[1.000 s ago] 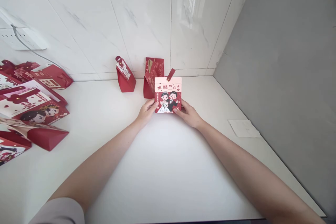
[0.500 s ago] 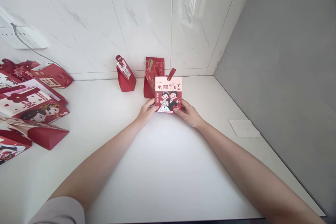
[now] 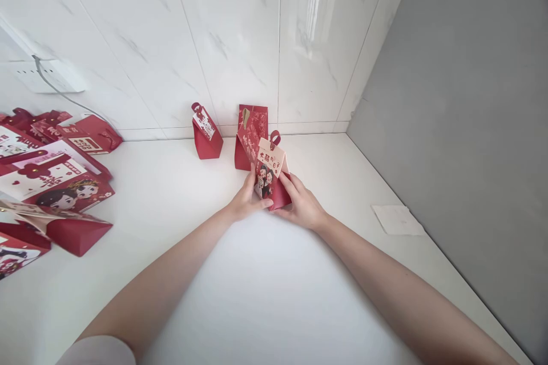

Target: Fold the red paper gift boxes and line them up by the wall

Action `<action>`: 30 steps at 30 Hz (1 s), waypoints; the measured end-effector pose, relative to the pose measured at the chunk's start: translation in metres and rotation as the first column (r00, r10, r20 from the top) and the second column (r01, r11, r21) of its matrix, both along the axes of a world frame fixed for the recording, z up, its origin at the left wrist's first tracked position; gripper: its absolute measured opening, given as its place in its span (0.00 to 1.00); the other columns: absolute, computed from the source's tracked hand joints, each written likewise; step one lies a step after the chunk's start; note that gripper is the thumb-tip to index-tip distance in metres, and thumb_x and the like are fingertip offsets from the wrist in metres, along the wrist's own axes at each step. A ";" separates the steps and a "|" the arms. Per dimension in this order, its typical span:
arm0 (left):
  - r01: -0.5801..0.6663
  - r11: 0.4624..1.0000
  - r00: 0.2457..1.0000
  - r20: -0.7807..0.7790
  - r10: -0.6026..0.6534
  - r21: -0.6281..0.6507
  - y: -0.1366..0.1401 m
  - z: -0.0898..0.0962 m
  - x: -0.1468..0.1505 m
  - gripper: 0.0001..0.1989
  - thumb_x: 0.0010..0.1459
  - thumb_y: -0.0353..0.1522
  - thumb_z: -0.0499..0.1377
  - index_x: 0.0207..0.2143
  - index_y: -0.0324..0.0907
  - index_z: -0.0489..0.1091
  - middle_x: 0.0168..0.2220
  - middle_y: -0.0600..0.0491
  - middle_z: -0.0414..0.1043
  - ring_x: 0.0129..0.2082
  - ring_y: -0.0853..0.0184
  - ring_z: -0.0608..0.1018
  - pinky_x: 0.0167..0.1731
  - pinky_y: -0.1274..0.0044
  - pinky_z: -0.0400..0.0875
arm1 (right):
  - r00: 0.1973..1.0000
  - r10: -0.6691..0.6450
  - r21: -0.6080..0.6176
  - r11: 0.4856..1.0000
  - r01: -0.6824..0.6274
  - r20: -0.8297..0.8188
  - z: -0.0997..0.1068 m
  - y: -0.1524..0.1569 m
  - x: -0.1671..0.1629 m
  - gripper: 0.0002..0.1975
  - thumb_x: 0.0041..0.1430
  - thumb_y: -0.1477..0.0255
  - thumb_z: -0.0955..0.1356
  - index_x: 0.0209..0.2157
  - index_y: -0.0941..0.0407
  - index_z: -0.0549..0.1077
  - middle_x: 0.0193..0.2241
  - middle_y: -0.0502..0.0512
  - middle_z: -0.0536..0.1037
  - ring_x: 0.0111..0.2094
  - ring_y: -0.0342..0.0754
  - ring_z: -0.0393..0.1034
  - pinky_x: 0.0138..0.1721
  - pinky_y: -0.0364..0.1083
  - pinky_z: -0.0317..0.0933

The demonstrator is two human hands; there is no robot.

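Between my hands is a small red paper gift box (image 3: pixel 266 174) with a pale pink top flap, a red loop handle and a printed cartoon bride and groom. It is turned at an angle, so its plain red side faces right. My left hand (image 3: pixel 247 198) grips its left face, thumb at the lower front edge. On the other side my right hand (image 3: pixel 303 202) has its fingers against the red side panel. Right behind it a taller red gift box (image 3: pixel 252 131) with a gold loop stands near the wall. Further left stands another small red gift box (image 3: pixel 208 140).
Several red gift boxes and bags (image 3: pixel 64 177) crowd the left side of the white table (image 3: pixel 274 291). A white paper (image 3: pixel 397 220) lies at the right, beside a grey panel (image 3: pixel 462 125). A cable (image 3: pixel 60 88) runs from the wall socket down behind the bags.
The held gift box has turned from facing me squarely to an angle, showing its red side, and has come slightly nearer. My hands shifted with it. The camera view tilted up a little.
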State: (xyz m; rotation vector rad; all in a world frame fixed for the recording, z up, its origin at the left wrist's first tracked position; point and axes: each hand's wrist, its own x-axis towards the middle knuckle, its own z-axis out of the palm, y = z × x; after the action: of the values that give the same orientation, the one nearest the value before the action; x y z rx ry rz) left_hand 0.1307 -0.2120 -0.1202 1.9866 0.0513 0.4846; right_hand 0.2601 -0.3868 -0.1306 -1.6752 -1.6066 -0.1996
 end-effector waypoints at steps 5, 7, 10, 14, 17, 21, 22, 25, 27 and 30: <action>-0.118 0.987 0.990 -0.061 0.126 0.108 0.000 0.000 -0.001 0.47 0.55 0.47 0.61 0.70 0.46 0.41 0.69 0.46 0.48 0.68 0.51 0.54 0.67 0.60 0.49 | 0.999 -0.002 0.047 0.999 0.004 -0.046 0.009 -0.003 -0.001 0.41 0.60 0.58 0.68 0.68 0.45 0.44 0.64 0.60 0.57 0.63 0.58 0.58 0.52 0.57 0.70; -0.102 0.995 0.994 -0.048 0.103 0.010 0.001 0.001 -0.001 0.36 0.60 0.49 0.53 0.67 0.45 0.52 0.65 0.47 0.59 0.64 0.52 0.63 0.64 0.61 0.56 | 0.996 0.025 0.085 0.996 -0.017 -0.085 0.011 -0.004 -0.002 0.39 0.63 0.62 0.67 0.68 0.45 0.42 0.65 0.61 0.57 0.62 0.57 0.60 0.51 0.55 0.70; -0.042 0.977 0.999 -0.036 0.035 -0.208 0.003 0.000 0.001 0.32 0.63 0.51 0.45 0.58 0.41 0.67 0.56 0.45 0.71 0.57 0.53 0.72 0.58 0.62 0.66 | 0.993 0.052 0.085 0.995 -0.043 -0.101 0.013 -0.006 -0.003 0.38 0.64 0.67 0.65 0.69 0.45 0.41 0.64 0.61 0.58 0.57 0.55 0.66 0.49 0.54 0.71; -0.078 0.953 0.997 -0.037 0.071 -0.291 0.004 -0.004 0.003 0.33 0.62 0.52 0.45 0.56 0.38 0.68 0.52 0.44 0.74 0.53 0.54 0.75 0.54 0.62 0.69 | 0.999 0.030 0.052 0.998 -0.028 -0.040 0.014 -0.008 -0.002 0.33 0.65 0.69 0.63 0.67 0.43 0.47 0.62 0.59 0.59 0.49 0.51 0.71 0.43 0.51 0.71; -0.112 0.965 0.994 -0.033 0.108 -0.239 0.005 -0.006 0.002 0.32 0.63 0.52 0.45 0.55 0.38 0.69 0.53 0.44 0.73 0.54 0.55 0.74 0.56 0.63 0.67 | 0.999 -0.010 0.046 0.999 0.008 0.039 0.012 -0.008 -0.002 0.27 0.66 0.70 0.62 0.65 0.44 0.54 0.51 0.58 0.70 0.40 0.48 0.73 0.38 0.48 0.70; -0.134 0.973 0.991 -0.030 0.131 -0.189 0.006 -0.007 0.001 0.31 0.63 0.52 0.46 0.54 0.39 0.70 0.55 0.45 0.72 0.56 0.56 0.72 0.57 0.65 0.65 | 1.000 0.004 0.040 0.999 -0.005 0.031 0.007 -0.006 -0.003 0.25 0.66 0.72 0.61 0.63 0.47 0.55 0.34 0.50 0.76 0.30 0.46 0.70 0.35 0.45 0.67; -0.129 0.974 0.992 -0.029 0.126 -0.188 0.006 -0.006 0.001 0.31 0.63 0.51 0.46 0.54 0.40 0.70 0.55 0.45 0.72 0.56 0.56 0.72 0.57 0.65 0.65 | 1.000 0.007 0.038 0.999 -0.007 0.016 0.006 -0.005 -0.003 0.24 0.67 0.72 0.60 0.63 0.47 0.55 0.33 0.50 0.76 0.28 0.45 0.70 0.34 0.45 0.66; -0.084 0.977 0.996 -0.014 0.083 -0.195 0.003 -0.003 0.002 0.29 0.64 0.50 0.46 0.57 0.41 0.67 0.57 0.46 0.70 0.57 0.56 0.71 0.58 0.65 0.64 | 1.000 0.004 0.029 1.000 -0.004 0.005 0.005 -0.005 -0.004 0.22 0.67 0.71 0.60 0.61 0.48 0.58 0.33 0.50 0.77 0.28 0.45 0.70 0.33 0.44 0.65; -0.056 0.981 0.998 0.010 0.058 -0.186 0.001 0.000 0.003 0.29 0.64 0.49 0.46 0.59 0.42 0.65 0.59 0.46 0.68 0.59 0.57 0.70 0.59 0.65 0.64 | 1.000 -0.017 0.022 1.000 0.016 0.012 0.005 -0.006 -0.004 0.20 0.67 0.70 0.60 0.59 0.49 0.60 0.32 0.51 0.77 0.28 0.45 0.71 0.33 0.44 0.65; -0.052 0.989 0.998 0.035 0.057 -0.138 -0.001 0.003 0.003 0.30 0.63 0.51 0.47 0.60 0.43 0.64 0.60 0.46 0.66 0.60 0.57 0.68 0.59 0.66 0.63 | 0.998 -0.056 0.023 0.998 0.056 0.012 0.005 -0.007 -0.003 0.17 0.67 0.67 0.61 0.57 0.50 0.62 0.31 0.51 0.77 0.28 0.46 0.72 0.33 0.45 0.65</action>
State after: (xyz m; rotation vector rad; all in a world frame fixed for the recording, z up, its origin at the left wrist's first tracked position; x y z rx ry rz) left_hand 0.1334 -0.2134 -0.1168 1.8448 0.1118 0.5414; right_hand 0.2566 -0.3937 -0.1258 -1.7062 -1.5620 -0.2564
